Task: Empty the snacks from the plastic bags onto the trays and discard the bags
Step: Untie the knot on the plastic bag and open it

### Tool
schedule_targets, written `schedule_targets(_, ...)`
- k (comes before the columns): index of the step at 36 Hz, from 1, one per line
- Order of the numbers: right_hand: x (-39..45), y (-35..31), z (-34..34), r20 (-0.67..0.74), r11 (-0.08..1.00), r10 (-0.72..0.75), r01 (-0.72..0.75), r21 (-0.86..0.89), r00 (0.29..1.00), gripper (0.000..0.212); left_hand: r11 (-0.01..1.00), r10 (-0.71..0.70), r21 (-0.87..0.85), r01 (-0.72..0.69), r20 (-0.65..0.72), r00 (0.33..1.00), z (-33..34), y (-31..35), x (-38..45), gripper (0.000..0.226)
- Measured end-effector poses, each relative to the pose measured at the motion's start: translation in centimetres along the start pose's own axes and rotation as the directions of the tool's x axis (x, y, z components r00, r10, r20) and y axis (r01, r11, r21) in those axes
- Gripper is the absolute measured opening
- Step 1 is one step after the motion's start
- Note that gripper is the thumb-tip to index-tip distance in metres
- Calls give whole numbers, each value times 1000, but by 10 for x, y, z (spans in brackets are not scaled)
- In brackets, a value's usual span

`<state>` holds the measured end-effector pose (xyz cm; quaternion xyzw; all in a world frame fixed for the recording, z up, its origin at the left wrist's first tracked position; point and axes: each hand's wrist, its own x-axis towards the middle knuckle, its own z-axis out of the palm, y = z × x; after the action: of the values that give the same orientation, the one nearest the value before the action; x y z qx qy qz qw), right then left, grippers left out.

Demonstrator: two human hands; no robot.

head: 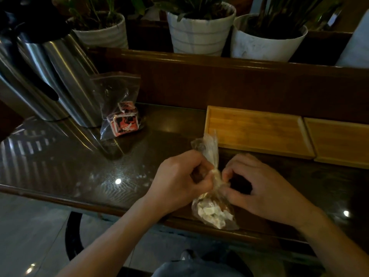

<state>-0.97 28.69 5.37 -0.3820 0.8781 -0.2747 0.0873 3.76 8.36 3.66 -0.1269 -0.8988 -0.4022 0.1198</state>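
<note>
A clear plastic bag of pale wrapped snacks [212, 211] lies at the near edge of the dark table, its twisted neck standing up between my hands. My left hand [179, 180] pinches the neck from the left, and my right hand [257, 186] pinches it from the right at the knot. A second bag, a zip bag with red and black packets [123, 120], leans against the steel flasks at the left. Two wooden trays lie beyond my hands: one [257, 130] in the middle, the other [339, 140] at the right edge. Both trays hold nothing.
Two tall steel flasks [54, 80] stand at the left of the table. A raised wooden ledge [219, 80] runs behind the table, with three white plant pots [199, 33] above it. The glossy tabletop [79, 166] reflects lights. Tiled floor shows below left.
</note>
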Motion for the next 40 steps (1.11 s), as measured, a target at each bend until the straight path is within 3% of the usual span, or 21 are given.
schedule_targets(7,6,-15,2,-71,978,84,-96,-183,994,25,969,113,222,-110,-1,994,2,6,8,22)
schedule_targets(11,6,-18,4,-119,981,80,-100,-169,990,21,967,97,238,-92,-8,995,2,5,6,18)
schedule_targets(15,0,-21,-2,-132,994,102,-106,-21,986,12,994,21,111,-17,-30,999,-2,1,0,18)
schedule_targets(18,-3,-22,-10,-73,990,118,-112,84,990,18,986,74,154,-60,-84,994,-3,-1,-6,16)
schedule_targets(20,-4,-20,-13,-52,993,58,-52,107,997,23,982,111,170,-88,-132,985,-3,-3,-8,15)
schedule_targets(23,-5,-13,-13,-13,978,-47,49,205,999,15,985,140,131,-116,-191,972,-2,-5,-9,13)
schedule_targets(29,-14,-4,-6,-19,784,-150,131,607,988,22,987,154,86,-137,-253,955,1,-5,-13,12)
schedule_targets(35,-15,-1,-11,80,570,-151,20,822,985,19,978,208,63,-198,-311,927,7,-7,-13,15)
schedule_targets(37,-14,1,-14,138,631,-121,-31,775,983,15,978,211,70,-199,-318,925,6,-8,-12,15)
schedule_targets(40,-8,-2,-23,231,840,-15,-113,531,973,20,964,257,134,-231,-241,936,3,-9,-11,12)
